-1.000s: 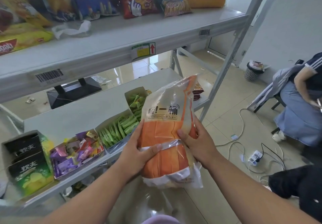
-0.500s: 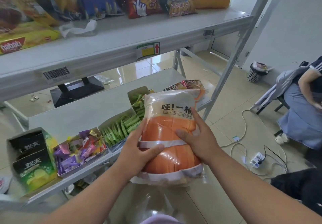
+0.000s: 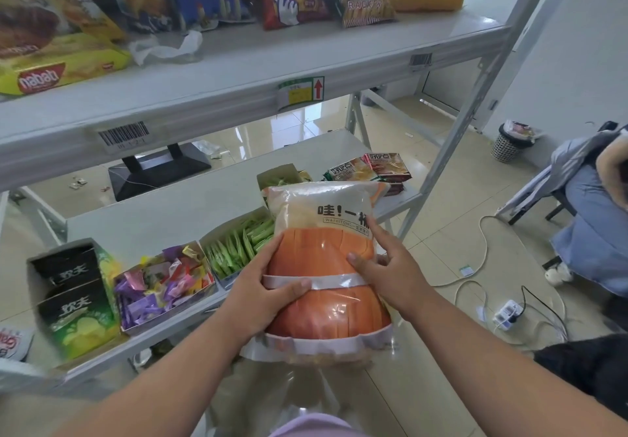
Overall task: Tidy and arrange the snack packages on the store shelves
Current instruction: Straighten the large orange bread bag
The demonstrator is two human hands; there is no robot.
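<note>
Both hands clasp the orange bag (image 3: 326, 277) at its middle: the left hand (image 3: 268, 295) curls round its left flank with the thumb across the white band, and the right hand (image 3: 380, 266) grips the right flank, forefinger stretched up the printed panel. The bag stands upright between them at the near edge of the lower shelf (image 3: 163, 212), long axis running near to far, top seal pointing away. The likely free spot lies just beyond it, between the green-sachet box (image 3: 238, 243) and the flat packets (image 3: 370, 170) far right, slightly nearer the right hand.

Both hands forward, left hand (image 3: 263, 292) curled, gripping; right hand (image 3: 382, 268) likewise, forefinger extended
</note>
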